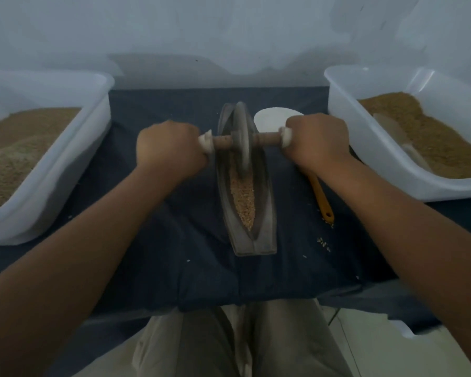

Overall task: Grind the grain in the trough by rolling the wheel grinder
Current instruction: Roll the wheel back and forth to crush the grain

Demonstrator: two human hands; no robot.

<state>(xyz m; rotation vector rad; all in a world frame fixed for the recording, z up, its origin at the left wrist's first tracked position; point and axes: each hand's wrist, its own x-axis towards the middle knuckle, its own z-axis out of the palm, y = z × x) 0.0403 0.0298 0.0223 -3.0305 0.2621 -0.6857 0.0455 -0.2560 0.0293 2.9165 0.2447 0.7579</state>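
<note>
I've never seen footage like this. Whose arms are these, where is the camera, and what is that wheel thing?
No machine here: a person wears a camera on the head, so this one picture looks down along their own arms. The left hand and the right hand each grip one end of the axle of a wheel grinder, whose disc stands in a narrow trough holding grain. The trough lies on a dark blue cloth. A white tub of grain stands on each side, the left tub and the right tub. An orange-handled tool lies on the cloth near the right arm, and a white round thing sits behind the right hand.
</note>
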